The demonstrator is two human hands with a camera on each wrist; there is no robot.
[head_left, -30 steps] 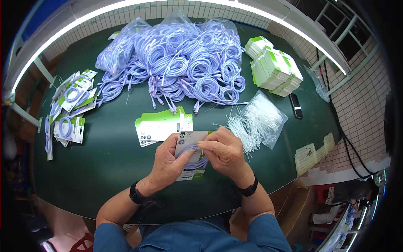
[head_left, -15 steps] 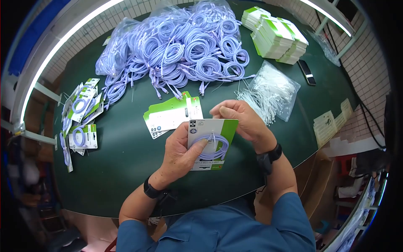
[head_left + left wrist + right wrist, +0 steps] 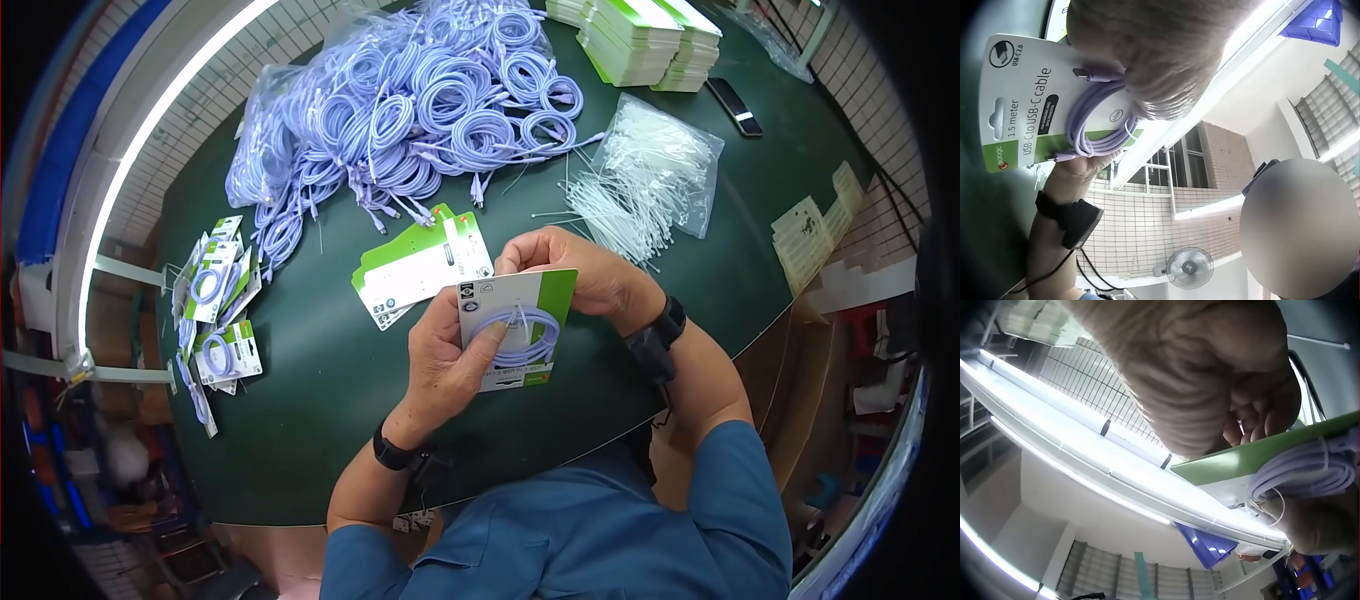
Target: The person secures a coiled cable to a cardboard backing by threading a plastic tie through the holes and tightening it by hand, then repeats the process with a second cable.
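Observation:
A white and green printed card (image 3: 515, 300) carries a coiled lilac cable (image 3: 540, 345), with a thin white tie looped on the coil. My left hand (image 3: 445, 360) grips the card's left side, its thumb across the coil. Behind the card's upper right edge is my right hand (image 3: 590, 275), fingers curled, fingertips hidden by the card. In the left wrist view the card (image 3: 1022, 81) shows "USB-C to USB-C cable" and the coil (image 3: 1085, 119). The right wrist view has the card's green edge (image 3: 1229, 461) close to the right fingers.
Blank-sided cards (image 3: 420, 275) lie beyond the left hand. A pile of lilac cables (image 3: 440, 110) fills the table's back. White ties (image 3: 640, 180) in a bag, a phone (image 3: 735, 107) and card stacks (image 3: 645, 45) stand right; carded cables (image 3: 215, 300) lie left.
The right hand moved off the coil's front and is now behind the card's upper right edge. The card has turned more face-up toward the head view, whose angle has shifted.

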